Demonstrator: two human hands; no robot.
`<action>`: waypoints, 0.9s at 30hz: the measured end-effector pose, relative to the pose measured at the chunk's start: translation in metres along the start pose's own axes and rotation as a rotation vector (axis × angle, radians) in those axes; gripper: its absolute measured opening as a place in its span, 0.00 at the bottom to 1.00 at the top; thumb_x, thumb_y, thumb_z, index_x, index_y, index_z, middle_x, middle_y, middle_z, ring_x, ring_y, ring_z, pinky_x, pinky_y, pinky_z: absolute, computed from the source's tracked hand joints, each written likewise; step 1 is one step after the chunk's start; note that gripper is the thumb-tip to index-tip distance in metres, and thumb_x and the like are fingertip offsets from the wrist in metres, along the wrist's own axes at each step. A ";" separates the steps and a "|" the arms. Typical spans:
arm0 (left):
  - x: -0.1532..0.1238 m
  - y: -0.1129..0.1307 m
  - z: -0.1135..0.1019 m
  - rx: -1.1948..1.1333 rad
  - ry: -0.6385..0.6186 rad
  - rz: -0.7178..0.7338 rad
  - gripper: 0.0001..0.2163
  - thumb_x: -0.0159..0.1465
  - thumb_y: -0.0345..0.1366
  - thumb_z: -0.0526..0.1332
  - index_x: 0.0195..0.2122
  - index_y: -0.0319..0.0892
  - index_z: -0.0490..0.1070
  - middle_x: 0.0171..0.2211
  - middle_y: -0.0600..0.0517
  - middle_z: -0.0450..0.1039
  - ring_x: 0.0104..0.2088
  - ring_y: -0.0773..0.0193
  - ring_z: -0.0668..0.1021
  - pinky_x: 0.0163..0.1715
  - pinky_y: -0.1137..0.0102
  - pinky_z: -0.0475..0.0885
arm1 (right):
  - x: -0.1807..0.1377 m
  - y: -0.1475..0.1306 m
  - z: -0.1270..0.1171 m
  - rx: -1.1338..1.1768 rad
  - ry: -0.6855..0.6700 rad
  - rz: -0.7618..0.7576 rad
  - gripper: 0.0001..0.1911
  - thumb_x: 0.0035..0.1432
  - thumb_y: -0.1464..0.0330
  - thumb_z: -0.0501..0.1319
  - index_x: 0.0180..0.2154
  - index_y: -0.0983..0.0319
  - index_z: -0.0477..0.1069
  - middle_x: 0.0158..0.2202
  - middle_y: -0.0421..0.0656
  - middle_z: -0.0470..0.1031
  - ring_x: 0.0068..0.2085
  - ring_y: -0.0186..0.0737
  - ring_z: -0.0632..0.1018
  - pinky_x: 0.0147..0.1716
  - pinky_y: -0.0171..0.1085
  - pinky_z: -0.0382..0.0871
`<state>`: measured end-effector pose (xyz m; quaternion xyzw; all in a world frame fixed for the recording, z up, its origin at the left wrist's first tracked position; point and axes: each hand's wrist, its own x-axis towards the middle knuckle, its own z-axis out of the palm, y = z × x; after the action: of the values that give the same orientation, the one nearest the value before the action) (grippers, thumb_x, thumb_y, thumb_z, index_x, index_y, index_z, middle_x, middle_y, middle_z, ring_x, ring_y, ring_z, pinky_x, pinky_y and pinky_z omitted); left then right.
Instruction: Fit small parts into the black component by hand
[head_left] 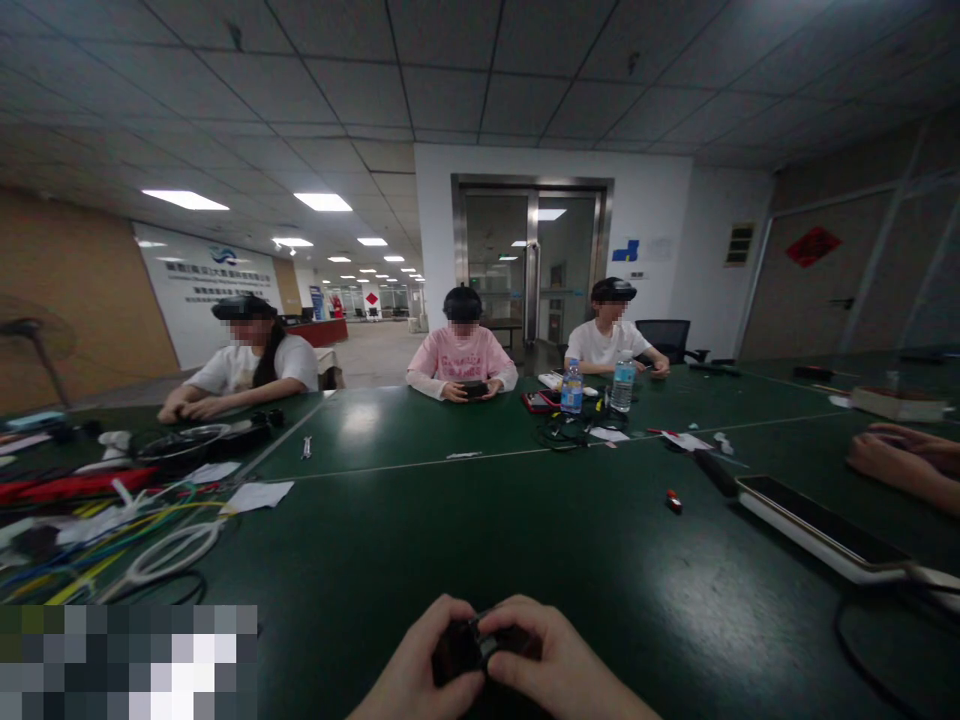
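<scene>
Low in the middle of the head view, a small dark device (484, 640) is held between my two hands, just above or on the green table (360, 560). My left hand (426, 655) is closed around its left side, thumb below and fingers above. On the other side, my right hand (551, 650) grips it with thumb and index finger pinched near its middle. The object looks black and partly shiny; most of it is covered by my fingers, and I cannot make out its exact kind.
Cables (172, 550) and a paper sheet (259, 497) lie at left. A flat black-topped device (817, 520) rests at right, with a small orange-and-black item (674, 501) nearer the middle. Bottles (622, 382) stand farther back. Several people sit around; one person's hands (904, 455) are at right.
</scene>
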<state>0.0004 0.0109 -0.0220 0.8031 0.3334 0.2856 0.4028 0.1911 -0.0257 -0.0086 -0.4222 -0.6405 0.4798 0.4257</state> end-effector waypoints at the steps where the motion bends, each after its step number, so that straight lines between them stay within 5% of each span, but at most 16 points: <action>1: 0.000 0.000 0.000 -0.012 -0.003 -0.001 0.14 0.52 0.27 0.59 0.40 0.41 0.65 0.34 0.53 0.68 0.34 0.62 0.72 0.33 0.71 0.67 | 0.000 0.001 0.000 0.005 -0.001 -0.005 0.14 0.47 0.73 0.65 0.39 0.58 0.77 0.40 0.42 0.74 0.41 0.42 0.76 0.40 0.37 0.68; 27: 0.001 0.003 0.000 -0.209 -0.038 -0.050 0.16 0.52 0.27 0.59 0.44 0.42 0.66 0.38 0.51 0.73 0.39 0.59 0.75 0.39 0.68 0.69 | -0.001 0.002 -0.001 -0.072 0.033 0.033 0.15 0.44 0.73 0.65 0.38 0.59 0.76 0.38 0.41 0.74 0.36 0.39 0.75 0.35 0.35 0.67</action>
<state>0.0020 0.0106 -0.0197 0.7535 0.3140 0.2936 0.4975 0.1925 -0.0258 -0.0101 -0.4556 -0.6433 0.4563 0.4128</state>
